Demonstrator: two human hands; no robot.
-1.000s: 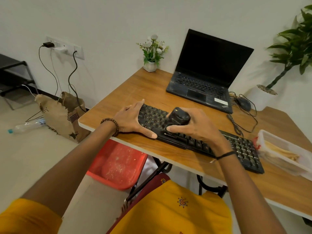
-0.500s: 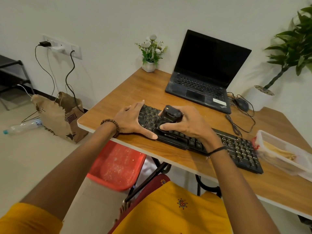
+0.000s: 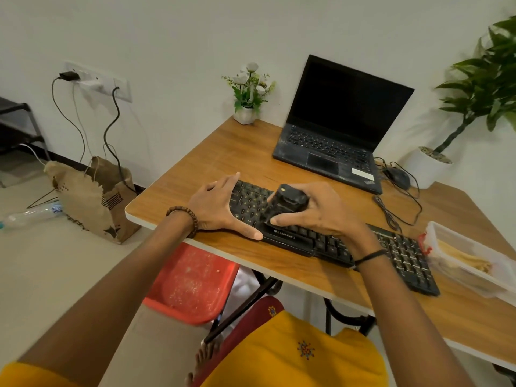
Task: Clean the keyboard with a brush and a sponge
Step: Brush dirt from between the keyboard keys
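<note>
Two hands work at the keyboard (image 3: 405, 255), which lies diagonally along the near edge of the wooden table (image 3: 223, 152), its left end nearest the table's left corner.

1. Left hand (image 3: 220, 205): fingers straight and spread, grasping nothing. The palm rests on the left end of the keyboard, and the thumb lies along its near edge.
2. Right hand (image 3: 326, 213): fingers and thumb curled round a black cleaning tool (image 3: 289, 198). Whether it is the brush or the sponge cannot be told. The tool's lower face sits on the keys of the left half, just beside the left hand and above the printed brand label.
3. Behind the keyboard: an open laptop (image 3: 335, 129) with a dark screen, a wired mouse (image 3: 398, 177) to its right, and a small white pot of flowers (image 3: 248, 90) against the wall.
4. At the right end of the keyboard: a clear plastic container (image 3: 469, 255), just beside it.
5. Below the table: a red seat (image 3: 192, 283). A brown paper bag (image 3: 89, 196) stands on the floor to the left
</note>
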